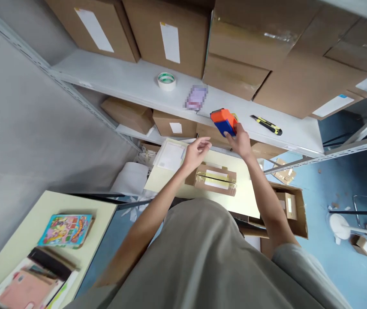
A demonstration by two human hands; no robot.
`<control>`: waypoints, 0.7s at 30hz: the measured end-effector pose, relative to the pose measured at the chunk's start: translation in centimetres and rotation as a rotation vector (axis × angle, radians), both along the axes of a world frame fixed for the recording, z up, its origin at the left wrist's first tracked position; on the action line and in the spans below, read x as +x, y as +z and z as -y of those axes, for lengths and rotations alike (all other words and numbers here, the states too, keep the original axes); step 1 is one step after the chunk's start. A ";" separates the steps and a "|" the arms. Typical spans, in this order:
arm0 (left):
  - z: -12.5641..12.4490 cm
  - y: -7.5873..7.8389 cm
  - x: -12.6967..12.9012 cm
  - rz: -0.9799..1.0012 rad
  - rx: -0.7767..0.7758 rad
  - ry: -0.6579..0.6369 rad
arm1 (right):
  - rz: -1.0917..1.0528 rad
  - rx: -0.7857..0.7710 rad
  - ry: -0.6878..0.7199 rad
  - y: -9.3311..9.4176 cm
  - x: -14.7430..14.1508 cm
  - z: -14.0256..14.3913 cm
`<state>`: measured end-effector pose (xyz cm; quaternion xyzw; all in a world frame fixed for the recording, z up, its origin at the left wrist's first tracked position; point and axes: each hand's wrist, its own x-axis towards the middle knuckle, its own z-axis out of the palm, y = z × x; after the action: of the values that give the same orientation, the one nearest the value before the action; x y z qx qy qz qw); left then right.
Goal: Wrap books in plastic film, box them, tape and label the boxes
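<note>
Head view, tape dispenser [223, 122], long axis aslant, dark end left

The right hand [241, 141] grips an orange-and-blue dispenser [223, 121] by the shelf [119, 73], where a tape roll [166, 82] and a cutter [267, 125] lie. The left hand [196, 153], loosely curled, hangs apart from the dispenser, near a taped box [215, 180] on the table [245, 195].
</note>
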<state>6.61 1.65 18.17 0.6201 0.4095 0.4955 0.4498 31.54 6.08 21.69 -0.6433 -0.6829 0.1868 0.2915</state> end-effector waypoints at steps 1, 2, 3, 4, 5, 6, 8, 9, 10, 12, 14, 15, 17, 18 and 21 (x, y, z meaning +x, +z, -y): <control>1.5 -0.7 -0.1 0.020 -0.020 -0.009 | -0.148 -0.012 0.050 -1.0 -0.5 2.4; 2.9 -1.3 -0.2 0.038 -0.036 -0.016 | -0.298 -0.038 0.096 -1.9 -1.1 4.6; 4.2 -1.8 -0.3 0.053 -0.050 -0.019 | -0.427 -0.074 0.123 -2.7 -1.9 6.7; 5.3 -2.2 -0.3 0.066 -0.065 -0.018 | -0.531 -0.115 0.134 -3.5 -2.7 8.6; 6.3 -2.6 -0.3 0.077 -0.080 -0.012 | -0.614 -0.151 0.132 -4.1 -3.6 10.2; 7.1 -2.9 -0.4 0.085 -0.096 -0.003 | -0.675 -0.181 0.122 -4.7 -4.4 11.5; 8.2 -3.4 -0.5 0.094 -0.127 0.015 | -0.751 -0.215 0.096 -5.5 -5.8 13.3; 8.7 -3.6 -0.6 0.090 -0.139 0.018 | -0.773 -0.223 0.087 -5.9 -6.3 13.8; 9.0 -3.7 -0.8 0.079 -0.148 0.017 | -0.785 -0.228 0.076 -6.3 -6.8 14.2; 9.6 -4.0 -1.2 0.043 -0.156 0.007 | -0.779 -0.237 0.054 -6.9 -7.6 14.7; 10.0 -4.0 -1.8 -0.001 -0.165 -0.010 | -0.741 -0.246 0.035 -7.4 -8.1 15.1; 10.1 -4.0 -2.1 -0.024 -0.170 -0.021 | -0.715 -0.250 0.033 -7.5 -8.2 15.2; 9.9 -3.8 -3.0 -0.072 -0.178 -0.035 | -0.658 -0.270 0.057 -7.6 -8.2 15.6; 9.7 -3.6 -3.6 -0.086 -0.183 -0.033 | -0.628 -0.287 0.081 -7.5 -8.0 15.8; 8.4 -2.7 -5.4 -0.083 -0.196 -0.006 | -0.527 -0.346 0.180 -6.8 -6.8 16.4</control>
<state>1.20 -6.79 15.44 0.5943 0.4726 0.4256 0.4923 24.75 -10.36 14.90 -0.5499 -0.5961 0.4852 0.3269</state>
